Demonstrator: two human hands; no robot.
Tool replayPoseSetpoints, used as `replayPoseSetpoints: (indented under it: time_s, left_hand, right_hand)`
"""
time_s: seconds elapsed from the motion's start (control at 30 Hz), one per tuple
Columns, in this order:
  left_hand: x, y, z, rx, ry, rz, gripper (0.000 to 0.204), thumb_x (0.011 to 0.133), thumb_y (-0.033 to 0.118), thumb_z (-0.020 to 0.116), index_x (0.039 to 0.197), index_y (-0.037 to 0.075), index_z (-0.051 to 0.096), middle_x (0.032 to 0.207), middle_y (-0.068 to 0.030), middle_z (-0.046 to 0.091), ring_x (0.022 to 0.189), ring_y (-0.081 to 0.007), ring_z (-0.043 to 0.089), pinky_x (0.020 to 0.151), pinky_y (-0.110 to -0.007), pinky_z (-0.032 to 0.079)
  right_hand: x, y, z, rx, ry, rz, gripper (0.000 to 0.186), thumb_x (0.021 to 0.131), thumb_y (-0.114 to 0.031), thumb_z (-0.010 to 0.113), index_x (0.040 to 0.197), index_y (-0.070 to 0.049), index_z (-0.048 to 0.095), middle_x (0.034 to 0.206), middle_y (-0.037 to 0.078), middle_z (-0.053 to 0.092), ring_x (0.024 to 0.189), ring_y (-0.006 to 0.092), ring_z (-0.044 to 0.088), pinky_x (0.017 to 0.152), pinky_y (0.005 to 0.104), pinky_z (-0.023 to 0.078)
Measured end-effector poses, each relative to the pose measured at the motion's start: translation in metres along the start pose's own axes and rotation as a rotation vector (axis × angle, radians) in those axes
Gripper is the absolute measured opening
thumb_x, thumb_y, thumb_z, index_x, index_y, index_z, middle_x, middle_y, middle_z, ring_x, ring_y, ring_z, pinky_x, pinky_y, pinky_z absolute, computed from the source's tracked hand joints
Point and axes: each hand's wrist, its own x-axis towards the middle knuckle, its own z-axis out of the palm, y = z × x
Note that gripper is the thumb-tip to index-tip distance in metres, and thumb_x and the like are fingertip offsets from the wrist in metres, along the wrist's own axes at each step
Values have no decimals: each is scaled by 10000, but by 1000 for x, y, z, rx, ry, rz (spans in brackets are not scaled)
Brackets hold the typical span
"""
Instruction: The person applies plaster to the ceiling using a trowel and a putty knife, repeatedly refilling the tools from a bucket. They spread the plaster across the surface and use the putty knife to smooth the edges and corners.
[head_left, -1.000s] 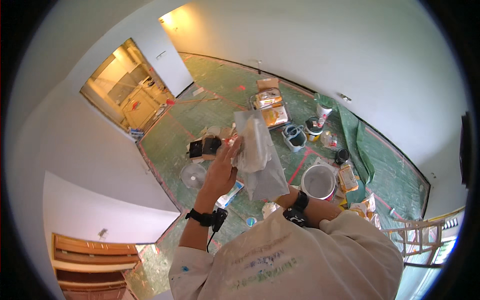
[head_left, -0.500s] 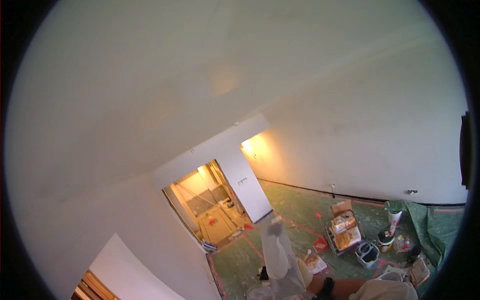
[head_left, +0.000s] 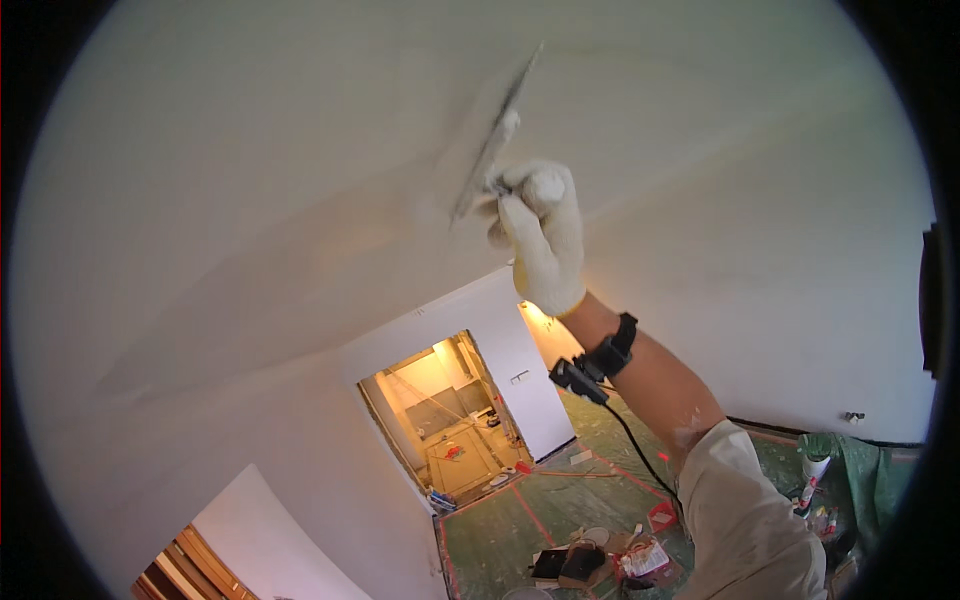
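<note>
My right hand [head_left: 545, 230], in a white work glove, is raised high with its fingers closed around a plastering trowel [head_left: 488, 158]. The trowel's long thin blade shows nearly edge-on, tilted up to the right, close to the pale ceiling [head_left: 290, 120]; whether it touches cannot be told. Whitish material sits on the trowel near the grip. A black strap with a small device [head_left: 590, 370] and a cable is around my right wrist. My left hand is out of the picture.
Green sheeting with red tape covers the floor [head_left: 490, 540]. Several tools and a bag [head_left: 645, 558] lie below my arm. A lit doorway [head_left: 440, 410] opens ahead, a wooden stair-like structure [head_left: 190, 570] is at lower left, and a white tube [head_left: 815, 470] stands at right.
My right arm has swung up from the lower edge to the ceiling, bringing the trowel with it. The view has shifted slightly, so the doorway sits lower and farther right.
</note>
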Motion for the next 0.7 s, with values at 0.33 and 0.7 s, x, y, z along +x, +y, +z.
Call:
replayPoseSetpoints:
  time_s: [0.33, 0.7]
  left_hand:
    - [-119, 125, -42, -113, 175, 163, 178, 911, 81, 603, 1088, 99, 594, 685, 13, 520, 506, -78, 454, 428, -239, 374]
    - [-181, 114, -121, 62, 387, 348, 110, 937, 188, 630, 989, 90, 626, 671, 21, 511, 516, -91, 444, 446, -253, 355]
  right_hand:
    - [2, 8, 105, -146, 118, -295, 260, 942, -61, 626, 1167, 0, 510, 1033, 95, 637, 885, 139, 622, 787, 292, 519]
    - [-74, -18, 459, -183, 45, -248, 236, 854, -171, 727, 1021, -70, 595, 960, 141, 623, 925, 357, 607, 773, 438, 510]
